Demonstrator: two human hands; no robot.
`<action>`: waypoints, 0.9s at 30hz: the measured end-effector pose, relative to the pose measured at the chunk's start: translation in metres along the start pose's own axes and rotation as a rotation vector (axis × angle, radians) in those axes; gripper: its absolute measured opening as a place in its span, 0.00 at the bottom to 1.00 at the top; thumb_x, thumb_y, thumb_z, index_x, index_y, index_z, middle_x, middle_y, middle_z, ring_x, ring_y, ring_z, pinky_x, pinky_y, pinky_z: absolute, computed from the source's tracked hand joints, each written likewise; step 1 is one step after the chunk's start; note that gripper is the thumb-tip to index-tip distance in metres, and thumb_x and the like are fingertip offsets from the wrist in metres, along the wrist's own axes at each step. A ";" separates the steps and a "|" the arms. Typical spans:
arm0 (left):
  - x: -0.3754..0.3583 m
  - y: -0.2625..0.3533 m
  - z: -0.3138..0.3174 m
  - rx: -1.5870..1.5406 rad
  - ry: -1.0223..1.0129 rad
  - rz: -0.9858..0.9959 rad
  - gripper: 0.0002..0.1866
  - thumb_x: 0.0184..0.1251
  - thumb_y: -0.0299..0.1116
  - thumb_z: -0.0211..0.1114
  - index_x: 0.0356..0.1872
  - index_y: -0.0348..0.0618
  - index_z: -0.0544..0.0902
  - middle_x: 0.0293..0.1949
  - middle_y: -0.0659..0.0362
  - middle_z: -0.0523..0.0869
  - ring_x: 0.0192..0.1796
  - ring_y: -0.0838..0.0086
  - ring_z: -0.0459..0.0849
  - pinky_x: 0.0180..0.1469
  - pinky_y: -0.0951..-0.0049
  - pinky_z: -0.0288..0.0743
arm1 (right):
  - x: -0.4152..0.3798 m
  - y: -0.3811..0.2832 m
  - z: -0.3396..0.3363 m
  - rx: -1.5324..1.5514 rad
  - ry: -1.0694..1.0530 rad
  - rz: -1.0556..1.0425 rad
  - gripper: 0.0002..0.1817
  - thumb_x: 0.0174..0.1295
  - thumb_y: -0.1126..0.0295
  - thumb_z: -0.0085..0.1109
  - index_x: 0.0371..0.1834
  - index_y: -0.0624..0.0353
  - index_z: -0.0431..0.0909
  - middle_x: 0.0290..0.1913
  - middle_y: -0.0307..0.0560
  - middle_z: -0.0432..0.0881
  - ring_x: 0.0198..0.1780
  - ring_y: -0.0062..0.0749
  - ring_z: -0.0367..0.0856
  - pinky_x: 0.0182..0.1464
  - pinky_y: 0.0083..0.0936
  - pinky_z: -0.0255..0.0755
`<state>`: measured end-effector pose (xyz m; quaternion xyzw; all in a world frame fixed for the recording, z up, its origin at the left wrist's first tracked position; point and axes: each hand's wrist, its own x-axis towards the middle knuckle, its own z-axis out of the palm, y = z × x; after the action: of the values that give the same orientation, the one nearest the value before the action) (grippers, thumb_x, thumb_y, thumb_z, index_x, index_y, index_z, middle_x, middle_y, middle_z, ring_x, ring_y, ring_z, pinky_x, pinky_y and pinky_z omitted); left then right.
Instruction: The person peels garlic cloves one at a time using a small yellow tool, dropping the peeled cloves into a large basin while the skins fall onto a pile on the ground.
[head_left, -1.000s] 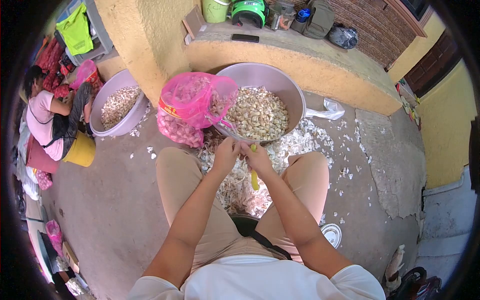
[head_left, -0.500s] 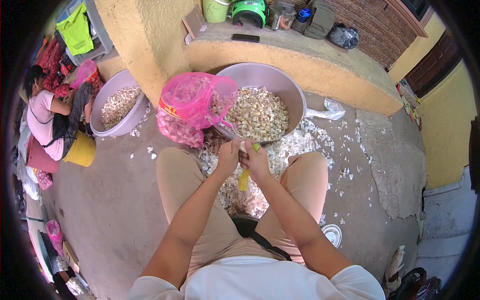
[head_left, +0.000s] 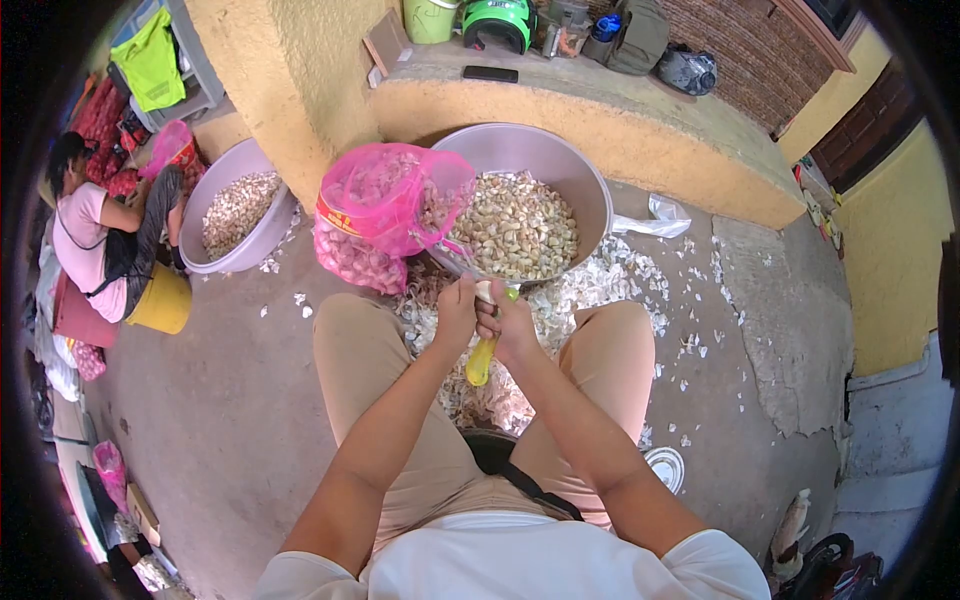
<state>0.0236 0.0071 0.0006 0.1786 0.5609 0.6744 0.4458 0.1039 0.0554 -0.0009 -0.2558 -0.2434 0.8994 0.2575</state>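
My left hand (head_left: 457, 314) is closed, pinching a whitish garlic clove (head_left: 484, 291) between its fingertips. Right against it, my right hand (head_left: 514, 324) wraps round a yellow-handled knife (head_left: 481, 362), whose handle sticks out below the fist; I cannot make out its blade. Both hands meet above my knees, just in front of a lilac basin (head_left: 597, 190) of garlic cloves (head_left: 525, 228). A pink mesh bag (head_left: 362, 215) of garlic leans on the basin's left side. Papery garlic skins (head_left: 600, 290) are heaped on the ground under my hands and between my legs.
At left, another person (head_left: 95, 225) sits on a yellow bucket (head_left: 162, 300) beside a second lilac basin (head_left: 275, 225) of garlic. A ledge (head_left: 600, 120) behind my basin carries a phone (head_left: 491, 74), a green helmet (head_left: 497, 25) and a backpack (head_left: 640, 40). A round white lid (head_left: 664, 470) lies by my right leg.
The yellow handle has swung slightly left and downward, showing more of its length below my right fist. Both hands stay together in the same spot.
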 end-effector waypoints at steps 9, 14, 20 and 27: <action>0.028 -0.016 -0.019 -0.142 -0.064 -0.147 0.20 0.67 0.47 0.41 0.30 0.42 0.76 0.18 0.63 0.72 0.15 0.79 0.70 0.17 0.79 0.64 | -0.006 -0.025 0.002 -0.321 -0.081 -0.012 0.16 0.59 0.66 0.52 0.51 0.54 0.70 0.26 0.38 0.72 0.15 0.13 0.58 0.15 0.13 0.55; 0.024 -0.007 -0.024 -0.183 -0.210 -0.407 0.17 0.67 0.45 0.40 0.33 0.45 0.75 0.19 0.64 0.72 0.19 0.77 0.71 0.21 0.75 0.66 | -0.011 -0.029 0.006 -0.892 -0.029 -0.195 0.19 0.54 0.71 0.56 0.51 0.54 0.71 0.25 0.37 0.74 0.21 0.17 0.67 0.24 0.16 0.64; 0.037 -0.028 -0.025 0.226 0.124 0.369 0.09 0.61 0.34 0.56 0.35 0.38 0.75 0.24 0.60 0.76 0.28 0.76 0.76 0.31 0.76 0.70 | -0.004 -0.027 -0.006 -1.211 0.055 -0.393 0.18 0.52 0.71 0.60 0.48 0.55 0.72 0.25 0.43 0.76 0.28 0.22 0.74 0.33 0.20 0.68; 0.002 0.016 -0.019 0.615 -0.051 0.526 0.06 0.49 0.24 0.63 0.30 0.35 0.77 0.28 0.59 0.78 0.29 0.78 0.77 0.32 0.79 0.71 | -0.008 -0.030 -0.001 -1.343 0.110 -0.541 0.18 0.50 0.72 0.59 0.46 0.57 0.72 0.35 0.53 0.79 0.36 0.39 0.79 0.39 0.26 0.70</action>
<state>0.0022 -0.0020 0.0085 0.4576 0.6605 0.5615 0.1974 0.1204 0.0741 0.0182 -0.3344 -0.7846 0.4466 0.2702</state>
